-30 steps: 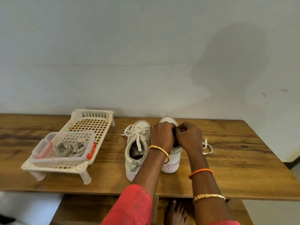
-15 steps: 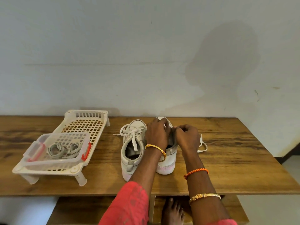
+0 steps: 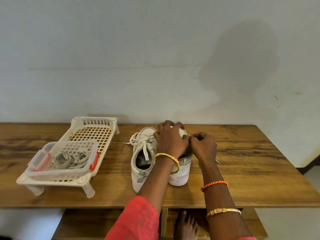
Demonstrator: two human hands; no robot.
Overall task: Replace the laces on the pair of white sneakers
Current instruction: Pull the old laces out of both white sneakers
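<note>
Two white low-top sneakers stood side by side on the brown wooden surface (image 3: 242, 170), heels toward me. The left sneaker (image 3: 142, 156) was fully laced, its white lace tied in a loose bow. My left hand (image 3: 170, 141) lay curled over the right sneaker (image 3: 181, 168), gripping its upper. My right hand (image 3: 203, 147), fingers curled, pinched a thin white lace (image 3: 185, 132) above that shoe. To the left stood one white plastic lattice tray (image 3: 97, 122) carrying one clear plastic box (image 3: 43, 153) of coiled grey laces (image 3: 69, 159).
</note>
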